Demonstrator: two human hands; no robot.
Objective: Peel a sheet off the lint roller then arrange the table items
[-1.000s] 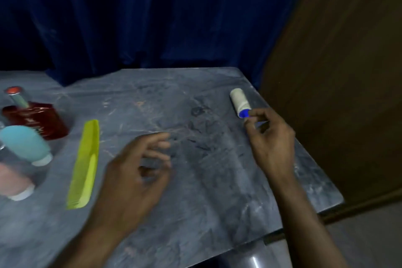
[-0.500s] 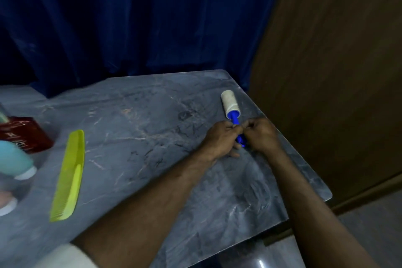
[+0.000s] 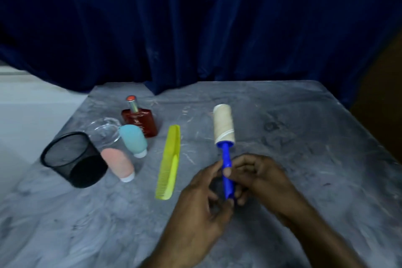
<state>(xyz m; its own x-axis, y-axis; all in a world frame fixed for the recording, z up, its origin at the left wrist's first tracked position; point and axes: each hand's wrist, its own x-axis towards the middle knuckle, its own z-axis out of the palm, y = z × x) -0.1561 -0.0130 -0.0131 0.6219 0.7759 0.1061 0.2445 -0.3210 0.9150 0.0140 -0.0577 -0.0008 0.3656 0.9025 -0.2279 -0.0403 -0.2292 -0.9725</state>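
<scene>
The lint roller (image 3: 223,125) has a cream sticky roll and a blue handle, and points away from me at mid-table. My left hand (image 3: 202,200) and my right hand (image 3: 261,178) both grip the blue handle from either side, the left thumb pressed on it. A yellow-green comb (image 3: 169,162) lies to the left of the roller. Further left lie a teal squeeze bottle (image 3: 133,140), a pink squeeze bottle (image 3: 118,165) and a dark red perfume bottle (image 3: 139,118).
A black mesh cup (image 3: 72,160) lies tipped on its side at the left, with a clear glass dish (image 3: 105,132) behind it. The grey marbled table (image 3: 304,137) ends at a blue curtain (image 3: 195,28) at the back. A brown panel (image 3: 387,85) stands at right.
Both hands closed on the roller's handle and carried it from the table's right edge toward the middle. My view swung left, bringing the cup, dish and bottles into sight.
</scene>
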